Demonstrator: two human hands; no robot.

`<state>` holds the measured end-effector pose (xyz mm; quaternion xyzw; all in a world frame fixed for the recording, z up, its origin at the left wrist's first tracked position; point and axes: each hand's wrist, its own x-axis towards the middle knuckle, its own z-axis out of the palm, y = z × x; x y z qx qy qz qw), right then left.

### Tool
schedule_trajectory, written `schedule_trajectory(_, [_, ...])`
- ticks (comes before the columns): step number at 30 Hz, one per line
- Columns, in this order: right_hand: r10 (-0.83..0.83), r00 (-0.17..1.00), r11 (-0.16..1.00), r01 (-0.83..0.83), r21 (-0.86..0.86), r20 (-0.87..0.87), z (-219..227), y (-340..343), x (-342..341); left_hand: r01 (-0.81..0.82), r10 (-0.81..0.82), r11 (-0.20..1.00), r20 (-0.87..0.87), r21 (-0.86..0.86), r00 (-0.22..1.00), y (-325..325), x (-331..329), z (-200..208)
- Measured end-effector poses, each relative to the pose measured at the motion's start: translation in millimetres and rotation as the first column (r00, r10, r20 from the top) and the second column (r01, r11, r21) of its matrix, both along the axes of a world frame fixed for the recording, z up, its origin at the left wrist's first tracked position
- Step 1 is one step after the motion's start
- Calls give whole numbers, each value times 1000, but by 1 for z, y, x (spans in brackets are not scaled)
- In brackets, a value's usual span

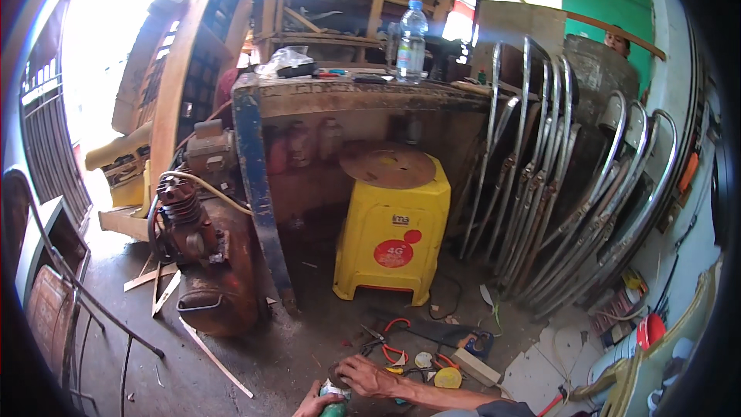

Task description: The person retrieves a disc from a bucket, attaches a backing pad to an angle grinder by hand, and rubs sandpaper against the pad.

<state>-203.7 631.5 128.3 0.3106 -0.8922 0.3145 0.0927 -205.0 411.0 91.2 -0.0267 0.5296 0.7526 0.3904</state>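
Observation:
At the bottom of the view, my left hand (311,404) is wrapped around a green power tool with a pale metal head, which looks like an angle grinder (333,408). My right hand (369,378) reaches in from the right with curled fingers. It pinches a small dark disc (336,379) at the tool's head. Most of the grinder's body is cut off by the lower edge. On the floor just beyond the right hand lie pliers (373,333), orange-handled scissors (397,340) and a handsaw (448,334). A round yellow item (448,378) lies near my right forearm.
Ahead stands a yellow plastic stool (392,239) with a round brown board on top. Behind it is a workbench (324,100) bearing a water bottle (412,42). A rusty compressor (220,278) stands left; folded metal chairs (540,177) lean right. A person (617,42) is at the back right.

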Motion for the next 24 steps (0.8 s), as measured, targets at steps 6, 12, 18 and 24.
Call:
schedule_trajectory(6, [-493, 826, 858, 514, -6, 273, 11, -31, 16, 144, -144, 989, 3, -36, 990, -4, -14, -2])
schedule_trajectory(12, [2, 1000, 999, -3, -46, -18, -22, -3, 5, 111, -101, 989, 102, -95, 990, -1, 6, 25])
schedule_trajectory(18, [-563, 794, 813, 582, -18, 228, -9, -22, 24, 41, -40, 978, 11, -202, 999, 20, 16, 40])
schedule_trajectory(24, [-380, 925, 921, 377, 95, 15, -27, -30, 30, 80, -90, 973, -34, -217, 995, 11, 18, 21])
